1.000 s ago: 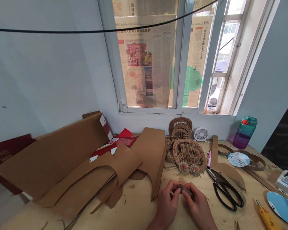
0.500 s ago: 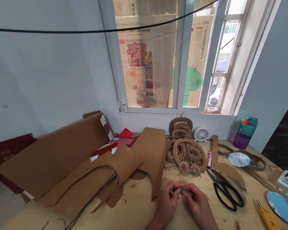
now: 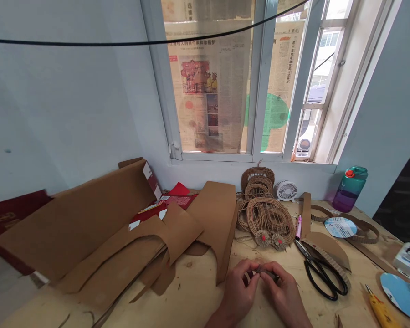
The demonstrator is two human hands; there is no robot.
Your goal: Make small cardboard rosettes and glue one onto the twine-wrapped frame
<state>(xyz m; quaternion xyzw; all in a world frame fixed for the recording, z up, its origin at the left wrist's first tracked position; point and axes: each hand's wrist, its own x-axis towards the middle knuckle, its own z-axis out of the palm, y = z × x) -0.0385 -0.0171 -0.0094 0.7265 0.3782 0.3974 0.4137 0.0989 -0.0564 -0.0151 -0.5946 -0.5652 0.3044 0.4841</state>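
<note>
Both hands meet above the front of the wooden table. My left hand (image 3: pixel 239 289) pinches a small brown strip (image 3: pixel 258 269), which looks like corrugated cardboard, with thumb and index finger. From the other side my right hand (image 3: pixel 284 294) grips the same strip, its fingertips nearly touching the left ones. Most of the strip is hidden by the fingers. Just beyond the hands lie two round pleated cardboard rosettes (image 3: pixel 262 238) with red centres, against coils of brown cord (image 3: pixel 269 214). Black-handled scissors (image 3: pixel 324 275) rest open to the right of my right hand.
Cut brown cardboard sheets (image 3: pixel 212 209) and a large folded box (image 3: pixel 85 214) cover the left side. At right are a pink marker (image 3: pixel 298 227), curled cardboard strips (image 3: pixel 365 234), a yellow-handled tool (image 3: pixel 379 310) and a bottle (image 3: pixel 350 189). A small white fan (image 3: pixel 287 191) stands by the wall.
My fingertips have drawn slightly closer together around the strip, so less of it shows. The things on the table stay where they were.
</note>
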